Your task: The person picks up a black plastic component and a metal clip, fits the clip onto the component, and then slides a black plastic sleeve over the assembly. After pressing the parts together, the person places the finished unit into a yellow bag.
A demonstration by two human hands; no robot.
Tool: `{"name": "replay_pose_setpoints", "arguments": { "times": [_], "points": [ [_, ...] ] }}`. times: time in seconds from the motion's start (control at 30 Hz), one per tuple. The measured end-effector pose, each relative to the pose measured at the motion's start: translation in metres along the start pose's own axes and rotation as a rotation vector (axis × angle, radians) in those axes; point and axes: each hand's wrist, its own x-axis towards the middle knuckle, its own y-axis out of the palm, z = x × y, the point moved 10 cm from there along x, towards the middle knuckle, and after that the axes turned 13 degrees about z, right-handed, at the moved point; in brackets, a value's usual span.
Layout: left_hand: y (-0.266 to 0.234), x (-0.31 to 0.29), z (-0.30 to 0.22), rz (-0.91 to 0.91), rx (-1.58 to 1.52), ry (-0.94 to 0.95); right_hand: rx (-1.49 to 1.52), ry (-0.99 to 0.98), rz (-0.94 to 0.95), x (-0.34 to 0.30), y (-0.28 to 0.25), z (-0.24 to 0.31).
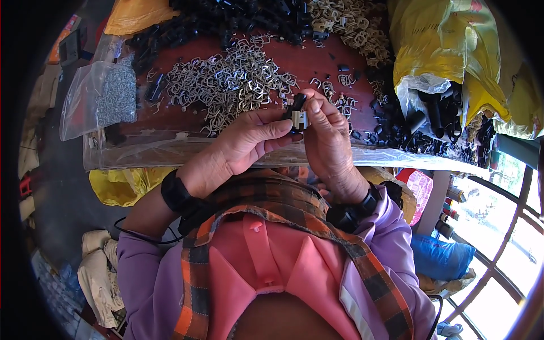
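Over the table's near edge, my two hands meet at a small black and cream plastic part [298, 118]. My left hand [249, 137] is closed on it from the left, thumb pressed against its lower side. The fingertips of my right hand [327, 126] pinch at its upper right; whether they also hold a smaller piece is hidden. Just behind my hands lies a wide heap of silver metal clips [235, 79]. Small black plastic pieces [391, 124] are scattered to the right of my right hand.
A reddish table [170, 126] has clear plastic sheeting along its near edge. Black plastic parts [238, 20] and cream clips [360, 28] are heaped at the back. A clear bag of small grey pieces [117, 93] stands left; a yellow bag of black parts [445, 51] stands right.
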Motion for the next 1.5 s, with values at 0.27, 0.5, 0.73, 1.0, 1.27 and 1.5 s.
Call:
{"name": "replay_pose_setpoints", "arguments": {
  "times": [0.27, 0.5, 0.73, 1.0, 1.27, 1.5],
  "points": [
    [-0.003, 0.001, -0.001, -0.031, -0.031, 0.008, -0.086, 0.004, -0.061, -0.003, -0.001, -0.005],
    [-0.006, 0.006, -0.001, -0.096, 0.005, 0.0, -0.11, 0.019, -0.106, -0.005, -0.006, -0.009],
    [-0.013, 0.006, 0.001, -0.175, 0.029, -0.021, -0.156, 0.047, -0.095, -0.005, -0.01, -0.012],
    [-0.018, 0.007, 0.004, -0.149, -0.024, -0.029, -0.052, 0.065, -0.113, -0.003, -0.012, -0.018],
    [-0.016, 0.007, 0.004, -0.149, -0.059, -0.014, -0.127, 0.071, -0.112, -0.002, -0.007, -0.013],
    [-0.017, 0.006, 0.002, -0.105, -0.065, 0.004, -0.444, 0.135, -0.037, 0.004, -0.012, -0.007]
  ]
}}
